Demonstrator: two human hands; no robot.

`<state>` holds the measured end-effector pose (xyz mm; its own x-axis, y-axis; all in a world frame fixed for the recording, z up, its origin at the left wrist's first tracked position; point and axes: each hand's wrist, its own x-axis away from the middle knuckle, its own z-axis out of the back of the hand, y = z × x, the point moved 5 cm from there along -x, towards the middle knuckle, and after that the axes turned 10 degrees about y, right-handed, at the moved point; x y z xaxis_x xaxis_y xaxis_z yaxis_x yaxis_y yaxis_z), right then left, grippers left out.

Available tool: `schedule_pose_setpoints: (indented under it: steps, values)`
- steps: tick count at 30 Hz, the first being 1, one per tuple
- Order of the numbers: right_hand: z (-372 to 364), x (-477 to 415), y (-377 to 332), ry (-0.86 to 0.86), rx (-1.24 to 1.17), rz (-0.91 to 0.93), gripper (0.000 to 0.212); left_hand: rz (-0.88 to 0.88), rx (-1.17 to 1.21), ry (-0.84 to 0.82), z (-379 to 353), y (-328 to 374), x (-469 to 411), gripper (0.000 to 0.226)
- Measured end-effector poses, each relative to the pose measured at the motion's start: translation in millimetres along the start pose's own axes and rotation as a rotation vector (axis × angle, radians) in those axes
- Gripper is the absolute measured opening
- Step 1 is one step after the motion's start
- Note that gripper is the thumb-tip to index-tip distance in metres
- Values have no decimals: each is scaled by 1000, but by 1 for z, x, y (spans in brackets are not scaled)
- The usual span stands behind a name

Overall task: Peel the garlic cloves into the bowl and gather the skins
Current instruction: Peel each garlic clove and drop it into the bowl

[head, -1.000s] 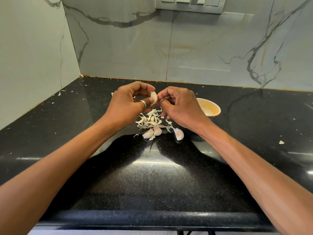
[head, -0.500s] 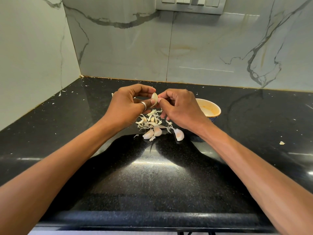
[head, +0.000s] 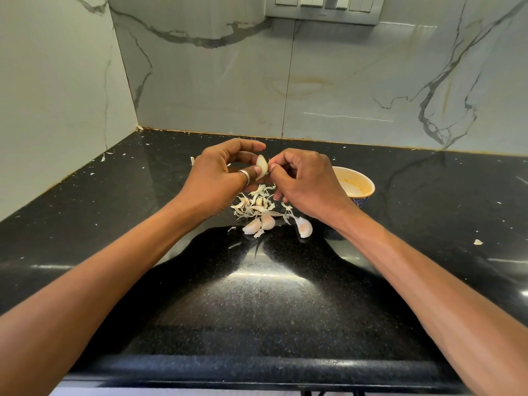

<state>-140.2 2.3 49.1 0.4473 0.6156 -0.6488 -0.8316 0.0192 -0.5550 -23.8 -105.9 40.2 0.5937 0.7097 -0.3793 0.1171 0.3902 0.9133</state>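
Note:
My left hand (head: pixel 220 181), with a ring on one finger, pinches a pale garlic clove (head: pixel 262 168) above the black counter. My right hand (head: pixel 307 181) meets it from the right, thumb and forefinger nipping the clove's skin at its right edge. Below the hands lies a heap of papery skins (head: pixel 255 205). Three unpeeled cloves rest at the heap's near side: two together (head: pixel 258 224) and one (head: pixel 304 227) further right. A small bowl (head: pixel 361 186) with a yellowish inside stands behind my right hand, partly hidden by it.
Marble walls close the counter at the back and left, with a socket panel (head: pixel 323 8) high up. Skin flecks dot the far left of the counter (head: pixel 108 155), and one scrap (head: pixel 477 242) lies at the right. The counter's front edge (head: pixel 257 367) runs below my forearms.
The clove stays pinched between both hands. My right fingertips have shifted slightly along the clove's edge, and the clove has turned a little in my left hand.

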Motion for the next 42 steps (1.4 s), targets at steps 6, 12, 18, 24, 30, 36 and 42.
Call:
schedule_pose_setpoints:
  steps: [6,12,18,24,30,36,42]
  values:
    - [3,-1,2,34,-6,-16,14,70,135,9,3,0,-1,37]
    - [5,-4,3,74,-8,-19,16,129,200,17,6,-3,-3,36]
    - [4,-5,5,100,32,20,16,134,214,14,5,-2,-3,38]
    - [0,-4,4,60,33,63,3,137,218,3,4,-1,-2,37]
    - [-4,-3,5,-25,-104,8,9,130,194,-10,2,1,0,33]
    - [-3,-4,9,-50,-174,-58,13,124,161,5,2,0,0,29]
    - [-4,-4,9,-20,-201,-59,16,108,106,-7,2,0,1,26]
